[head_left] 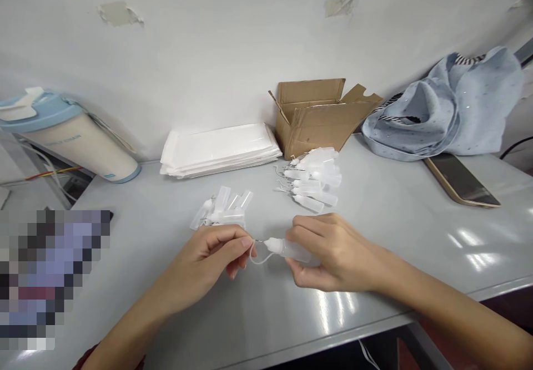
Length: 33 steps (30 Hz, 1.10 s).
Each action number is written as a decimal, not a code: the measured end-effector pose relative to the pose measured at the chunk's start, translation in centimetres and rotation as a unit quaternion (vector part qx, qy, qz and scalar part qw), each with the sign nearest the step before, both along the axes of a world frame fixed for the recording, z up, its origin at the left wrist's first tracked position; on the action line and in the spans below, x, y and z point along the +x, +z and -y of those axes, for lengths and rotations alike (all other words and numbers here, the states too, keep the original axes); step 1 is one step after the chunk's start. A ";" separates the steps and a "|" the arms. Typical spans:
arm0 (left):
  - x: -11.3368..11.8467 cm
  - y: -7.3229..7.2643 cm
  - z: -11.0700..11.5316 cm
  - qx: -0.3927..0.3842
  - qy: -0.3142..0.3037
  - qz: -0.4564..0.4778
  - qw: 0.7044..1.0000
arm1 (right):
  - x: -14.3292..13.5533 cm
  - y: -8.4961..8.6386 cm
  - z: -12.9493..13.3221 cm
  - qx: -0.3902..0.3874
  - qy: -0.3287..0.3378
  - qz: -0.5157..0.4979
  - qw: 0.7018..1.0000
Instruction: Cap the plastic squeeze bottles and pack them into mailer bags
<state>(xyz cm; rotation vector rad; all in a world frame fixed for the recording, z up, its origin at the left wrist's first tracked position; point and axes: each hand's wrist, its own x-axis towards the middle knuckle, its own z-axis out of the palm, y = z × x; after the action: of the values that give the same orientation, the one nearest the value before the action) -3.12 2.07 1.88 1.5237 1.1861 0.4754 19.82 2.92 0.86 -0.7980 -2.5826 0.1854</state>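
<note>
One bottle [293, 252] is clamped in right fingers [308, 236], its tether [260, 263] in left fingers [231, 251], while the tumbler [83, 145] perhaps reads "CHAIN".

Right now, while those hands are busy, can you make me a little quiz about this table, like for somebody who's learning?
1. Which hand grips the body of the small bottle?
2. True or false: the cardboard box has all its top flaps shut.
3. What lies just left of that box in the picture?
A) blue fabric
B) white stack
C) phone

Key:
1. The right hand.
2. False; its flaps stand open.
3. B
</note>
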 end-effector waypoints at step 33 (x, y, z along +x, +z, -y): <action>0.5 0.2 0.1 -0.013 -0.053 -0.018 0.998 | -0.2 0.0 0.4 -0.017 0.012 0.041 0.999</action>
<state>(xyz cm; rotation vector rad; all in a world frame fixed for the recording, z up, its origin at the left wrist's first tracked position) -2.66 1.92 2.12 1.5706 1.1295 0.3621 19.64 2.53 0.87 -0.8032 -2.6729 0.2087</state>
